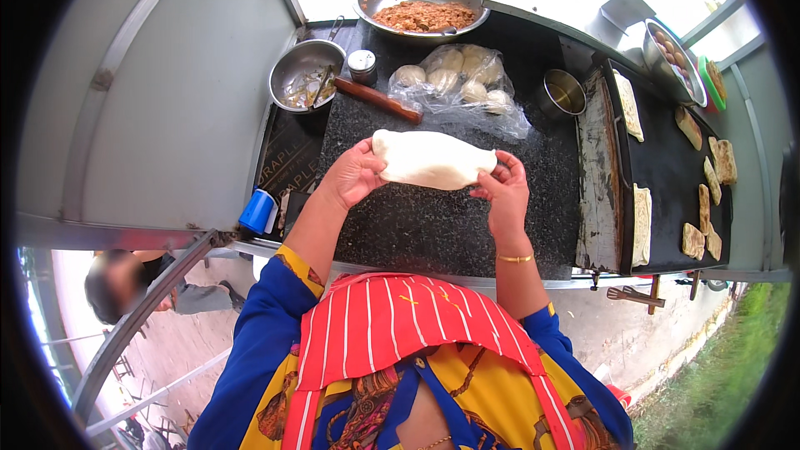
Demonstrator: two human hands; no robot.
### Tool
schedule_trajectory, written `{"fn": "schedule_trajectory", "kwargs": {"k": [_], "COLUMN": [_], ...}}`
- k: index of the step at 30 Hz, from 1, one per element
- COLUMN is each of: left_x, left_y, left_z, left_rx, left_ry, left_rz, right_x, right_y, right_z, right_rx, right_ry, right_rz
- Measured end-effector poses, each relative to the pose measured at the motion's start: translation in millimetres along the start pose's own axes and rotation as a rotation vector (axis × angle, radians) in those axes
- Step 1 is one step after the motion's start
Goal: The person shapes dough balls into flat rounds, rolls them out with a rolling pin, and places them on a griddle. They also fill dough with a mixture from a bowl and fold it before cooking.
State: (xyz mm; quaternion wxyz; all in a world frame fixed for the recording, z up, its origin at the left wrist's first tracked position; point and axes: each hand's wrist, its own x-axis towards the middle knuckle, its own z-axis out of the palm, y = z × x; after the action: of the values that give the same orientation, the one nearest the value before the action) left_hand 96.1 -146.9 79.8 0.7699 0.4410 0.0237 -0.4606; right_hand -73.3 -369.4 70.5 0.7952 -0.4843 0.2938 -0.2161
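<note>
A pale, flattened sheet of dough stretches between my two hands, above the black speckled stone worktop. Its left end is pinched by my left hand, fingers closed on the edge. On the other end my right hand has the dough between thumb and fingers; a gold bangle circles that wrist. Just beyond the sheet lies a wooden rolling pin, tilted on the worktop. Several round dough balls sit under a clear plastic bag behind it.
At the back stands a large steel bowl of reddish filling. A steel pan and a shaker are left, a round tin right. Flatbreads lie on the black griddle at right. A blue cup sits at the left edge.
</note>
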Motion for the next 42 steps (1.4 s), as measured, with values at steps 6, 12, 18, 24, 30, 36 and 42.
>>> {"fn": "schedule_trajectory", "kwargs": {"k": [6,12,18,24,30,36,42], "left_x": [-30,-14,-1,2,-12,-10,7], "left_y": [-59,-102,-99,-101,-86,-87,-132], "left_z": [-45,-26,-31,-22,-24,-6,24], "left_rx": [1.240,1.919,2.231,2.304,2.238,2.276,2.028], "left_ry": [0.806,0.235,0.020,0.002,0.139,0.337,-0.492], "left_rz": [0.258,0.617,0.449,0.325,0.153,0.234,0.417], "right_x": [-63,-45,-16,-28,-29,17,100], "right_y": [58,91,106,103,100,74,54], "right_z": [-17,10,6,0,-3,28,106], "right_rx": [-0.951,-1.425,-1.684,-1.593,-1.633,-1.533,-1.357], "right_ry": [0.117,-0.291,-0.432,-0.304,-0.328,-0.032,-0.207], "right_rz": [0.086,-0.561,-0.601,-0.482,-0.429,-0.589,-0.775]}}
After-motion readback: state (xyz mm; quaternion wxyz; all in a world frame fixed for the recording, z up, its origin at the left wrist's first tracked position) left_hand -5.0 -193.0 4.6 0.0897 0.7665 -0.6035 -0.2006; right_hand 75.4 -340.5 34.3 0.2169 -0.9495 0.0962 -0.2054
